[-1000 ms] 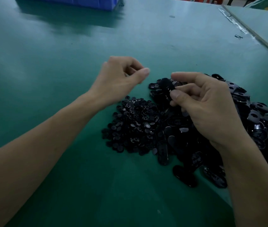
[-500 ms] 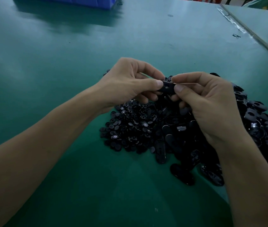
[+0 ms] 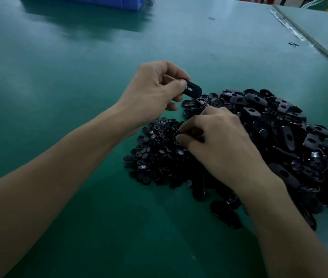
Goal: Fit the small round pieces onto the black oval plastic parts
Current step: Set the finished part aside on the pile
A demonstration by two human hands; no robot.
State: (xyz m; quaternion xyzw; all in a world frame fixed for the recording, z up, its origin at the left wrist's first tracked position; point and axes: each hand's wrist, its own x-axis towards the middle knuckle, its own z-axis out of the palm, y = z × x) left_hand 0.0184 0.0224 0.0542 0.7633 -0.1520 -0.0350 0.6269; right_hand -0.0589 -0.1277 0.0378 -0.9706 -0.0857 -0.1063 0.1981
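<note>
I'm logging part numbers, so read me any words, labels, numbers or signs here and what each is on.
None can be read. The blue bin, the black oval parts, the small round pieces and the green table show no legible marking in this dim view.

Open over bench (image 3: 63,81) at upper left and upper middle; blocked right of centre by heaped oval parts (image 3: 283,125) and round pieces (image 3: 155,157), at top by blue bin (image 3: 99,2).

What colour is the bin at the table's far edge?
The bin is blue; head view.
</note>
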